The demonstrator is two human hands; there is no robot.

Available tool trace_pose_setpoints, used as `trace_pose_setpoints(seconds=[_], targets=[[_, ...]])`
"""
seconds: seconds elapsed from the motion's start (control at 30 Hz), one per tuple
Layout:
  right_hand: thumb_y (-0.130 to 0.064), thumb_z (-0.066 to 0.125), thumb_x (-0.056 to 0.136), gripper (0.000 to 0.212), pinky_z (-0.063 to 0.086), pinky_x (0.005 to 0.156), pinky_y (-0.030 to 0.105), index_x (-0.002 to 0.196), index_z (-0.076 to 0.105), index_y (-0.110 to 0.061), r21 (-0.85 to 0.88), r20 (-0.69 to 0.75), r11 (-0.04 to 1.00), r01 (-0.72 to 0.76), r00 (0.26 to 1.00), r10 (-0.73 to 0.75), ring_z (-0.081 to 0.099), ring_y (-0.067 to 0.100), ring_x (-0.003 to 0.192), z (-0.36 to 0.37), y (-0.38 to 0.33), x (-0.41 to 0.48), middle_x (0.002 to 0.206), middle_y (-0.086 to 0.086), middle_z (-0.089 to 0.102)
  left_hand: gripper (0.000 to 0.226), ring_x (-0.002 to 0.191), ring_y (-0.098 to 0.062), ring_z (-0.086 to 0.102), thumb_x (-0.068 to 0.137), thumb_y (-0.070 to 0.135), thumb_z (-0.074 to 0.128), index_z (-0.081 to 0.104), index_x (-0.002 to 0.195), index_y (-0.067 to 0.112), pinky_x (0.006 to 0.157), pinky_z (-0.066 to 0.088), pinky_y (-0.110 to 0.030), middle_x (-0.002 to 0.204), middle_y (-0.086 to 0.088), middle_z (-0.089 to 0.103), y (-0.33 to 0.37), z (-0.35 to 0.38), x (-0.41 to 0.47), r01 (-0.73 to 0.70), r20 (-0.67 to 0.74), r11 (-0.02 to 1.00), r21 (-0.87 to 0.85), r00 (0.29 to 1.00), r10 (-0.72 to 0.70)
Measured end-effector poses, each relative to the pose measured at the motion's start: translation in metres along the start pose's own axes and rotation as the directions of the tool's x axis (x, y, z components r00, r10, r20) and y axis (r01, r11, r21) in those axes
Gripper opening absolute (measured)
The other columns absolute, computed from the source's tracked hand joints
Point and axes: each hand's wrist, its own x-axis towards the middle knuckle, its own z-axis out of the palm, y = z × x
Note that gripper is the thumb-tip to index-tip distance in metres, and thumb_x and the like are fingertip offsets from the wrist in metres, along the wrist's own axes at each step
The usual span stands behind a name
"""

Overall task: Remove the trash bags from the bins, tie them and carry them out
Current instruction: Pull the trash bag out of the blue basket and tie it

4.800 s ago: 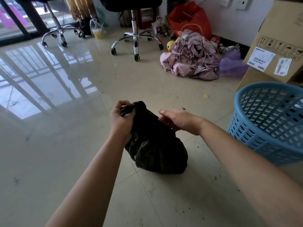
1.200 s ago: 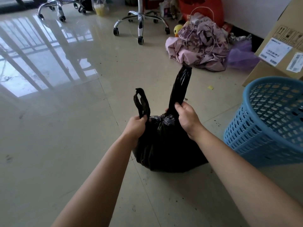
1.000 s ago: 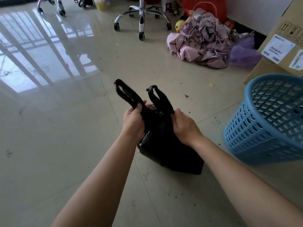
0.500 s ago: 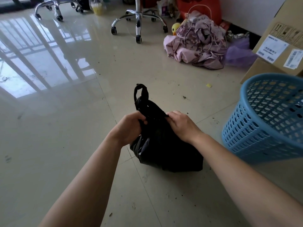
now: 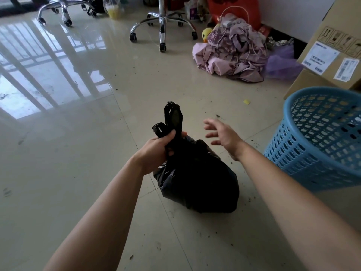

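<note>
Blue plastic bin [image 5: 320, 141] was seen at the right, with the black trash bag [image 5: 197, 178] resting on the tiled floor [image 5: 78, 163] just beside it. The bag's gathered handles were clamped in the left hand [image 5: 156, 151]; the right hand [image 5: 222, 133] was held spread and empty. A loose knot could be pulled undone on lifting.

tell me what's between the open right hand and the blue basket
Only bare floor tile with a few dark specks, in the head view. The right hand touches nothing, and the blue basket stands apart.
</note>
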Motion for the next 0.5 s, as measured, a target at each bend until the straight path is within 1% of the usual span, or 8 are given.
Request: trace_pose_setpoints(seconds=[0.07, 0.13, 0.2, 0.27, 0.33, 0.37, 0.43, 0.5], targets=[[-0.069, 0.029, 0.096, 0.065, 0.043, 0.083, 0.032, 0.131, 0.061, -0.024, 0.028, -0.039, 0.999, 0.035, 0.999, -0.033, 0.058, 0.013, 0.103, 0.001, -0.014, -0.001, 0.124, -0.002, 0.061, 0.042, 0.065, -0.013, 0.035, 0.104, 0.037, 0.044, 0.067, 0.125, 0.009, 0.071, 0.037, -0.026, 0.079, 0.008, 0.065, 0.001, 0.004, 0.001, 0.01, 0.044, 0.999, 0.031, 0.999, -0.012], [-0.077, 0.032, 0.086, 0.072, 0.04, 0.081, 0.029, 0.127, 0.063, -0.027, 0.064, 0.018, 0.996, 0.056, 0.998, -0.057, 0.057, 0.01, 0.101, 0.007, -0.028, -0.002, 0.119, -0.007, 0.062, 0.045, 0.068, -0.013, 0.037, 0.103, 0.04, 0.045, 0.067, 0.125, 0.008, 0.073, 0.037, -0.026, 0.084, 0.006, 0.065, 0.002, 0.009, 0.001, 0.019, 0.097, 0.998, 0.066, 0.995, -0.026], [-0.064, 0.052, 0.088, 0.051, 0.04, 0.08, 0.022, 0.118, 0.067, -0.025, 0.104, 0.059, 0.989, 0.103, 0.992, -0.11, 0.059, 0.004, 0.093, 0.015, -0.038, -0.003, 0.109, -0.009, 0.067, 0.049, 0.07, -0.012, 0.041, 0.1, 0.046, 0.049, 0.067, 0.126, 0.008, 0.073, 0.037, -0.027, 0.096, -0.003, 0.059, 0.001, 0.011, 0.002, 0.026, 0.167, 0.994, 0.107, 0.985, -0.044], [-0.036, 0.065, 0.094, 0.026, 0.042, 0.074, 0.011, 0.109, 0.071, -0.015, 0.169, 0.017, 0.97, 0.175, 0.983, -0.18, 0.061, -0.007, 0.076, 0.022, -0.042, 0.002, 0.088, -0.012, 0.071, 0.055, 0.07, -0.012, 0.045, 0.099, 0.052, 0.047, 0.064, 0.129, 0.008, 0.074, 0.037, -0.028, 0.095, -0.006, 0.054, -0.001, 0.013, 0.002, 0.04, 0.209, 0.991, 0.126, 0.976, -0.066], [-0.022, 0.064, 0.097, 0.009, 0.041, 0.061, 0.008, 0.099, 0.07, -0.016, 0.212, -0.111, 0.95, 0.228, 0.972, -0.208, 0.056, -0.008, 0.058, 0.022, -0.044, 0.006, 0.069, -0.018, 0.065, 0.062, 0.072, -0.012, 0.048, 0.101, 0.055, 0.037, 0.058, 0.135, 0.008, 0.075, 0.038, -0.028, 0.088, -0.004, 0.058, -0.004, 0.011, 0.003, 0.057, 0.229, 0.997, 0.046, 0.971, -0.066], [-0.022, 0.062, 0.098, 0.008, 0.041, 0.058, 0.011, 0.095, 0.069, -0.019, 0.251, -0.181, 0.938, 0.241, 0.963, -0.199, 0.053, -0.005, 0.055, 0.02, -0.043, 0.007, 0.068, -0.016, 0.063, 0.063, 0.075, -0.013, 0.05, 0.102, 0.056, 0.03, 0.054, 0.138, 0.01, 0.076, 0.04, -0.028, 0.09, -0.004, 0.062, -0.004, 0.01, 0.002, 0.062, 0.235, 0.997, -0.034, 0.97, -0.053], [-0.022, 0.06, 0.099, 0.011, 0.043, 0.056, 0.017, 0.09, 0.066, -0.021, 0.384, -0.269, 0.894, 0.233, 0.954, -0.133, 0.053, -0.001, 0.058, 0.015, -0.037, 0.01, 0.076, -0.008, 0.063, 0.059, 0.082, -0.015, 0.057, 0.103, 0.056, 0.021, 0.05, 0.141, 0.021, 0.079, 0.046, -0.029, 0.103, -0.007, 0.069, -0.004, 0.005, 0.001, 0.05, 0.237, 0.967, -0.25, 0.971, 0.011], [-0.021, 0.058, 0.1, 0.013, 0.048, 0.06, 0.018, 0.089, 0.063, -0.021, 0.531, -0.259, 0.823, 0.204, 0.963, -0.072, 0.058, 0.004, 0.064, 0.013, -0.032, 0.009, 0.082, -0.004, 0.064, 0.053, 0.087, -0.018, 0.063, 0.103, 0.057, 0.018, 0.055, 0.127, 0.027, 0.084, 0.047, -0.033, 0.116, -0.012, 0.07, -0.003, 0.002, 0.0, 0.019, 0.205, 0.915, -0.403, 0.976, 0.07]])
